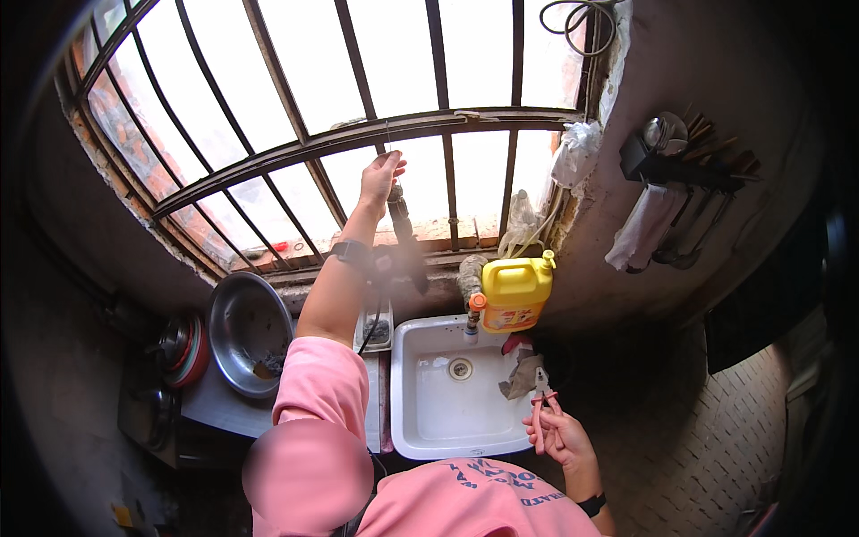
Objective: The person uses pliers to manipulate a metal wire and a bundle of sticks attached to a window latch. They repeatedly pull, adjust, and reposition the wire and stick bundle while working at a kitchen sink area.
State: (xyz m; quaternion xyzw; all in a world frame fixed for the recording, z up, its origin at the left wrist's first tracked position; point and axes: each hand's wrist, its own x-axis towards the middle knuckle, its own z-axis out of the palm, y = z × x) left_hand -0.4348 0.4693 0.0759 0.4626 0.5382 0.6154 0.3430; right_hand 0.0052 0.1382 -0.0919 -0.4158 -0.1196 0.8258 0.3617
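Note:
My left hand point(381, 176) is raised to the window bars, its fingers pinched on a thin wire point(388, 136) that runs up to the horizontal metal bar point(322, 142). Just beside it, a dark, blurred object point(408, 235) hangs below the bar; I cannot tell what it is. Low on the right, my right hand point(560, 433) holds combination pliers point(545, 409) with pink handles, jaws pointing up, beside the rim of a white sink point(429, 429). Grey and red cloths point(523, 377) lie over the sink's right edge, close to the pliers.
A tap with an orange handle point(477, 302) and a yellow plastic jug point(515, 292) stand behind the sink. On the left, a metal basin point(245, 335) leans near stacked bowls point(194, 356). A dark utensil rack point(661, 161) hangs on the right wall.

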